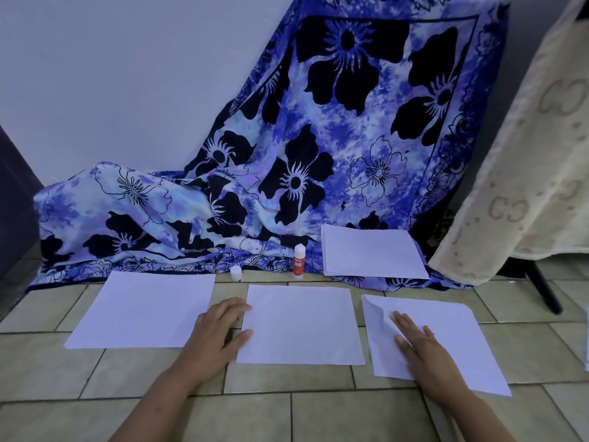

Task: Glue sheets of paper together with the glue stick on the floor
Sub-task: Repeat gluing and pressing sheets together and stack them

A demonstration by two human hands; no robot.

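Three white sheets lie on the tiled floor: a left sheet (143,309), a middle sheet (301,325) and a right sheet (446,333) whose top left corner curls up. My left hand (220,330) rests at the middle sheet's left edge, fingertips and thumb touching it. My right hand (420,349) lies flat, fingers straight, on the right sheet. The glue stick (298,261), orange and white, stands upright beyond the middle sheet. Its white cap (236,273) sits apart to the left.
A stack of white paper (373,255) lies on the blue flowered cloth (287,138) draped against the wall. A cream blanket (526,154) hangs at the right over a dark stand leg (541,288). Beige floor tiles (287,416) fill the foreground.
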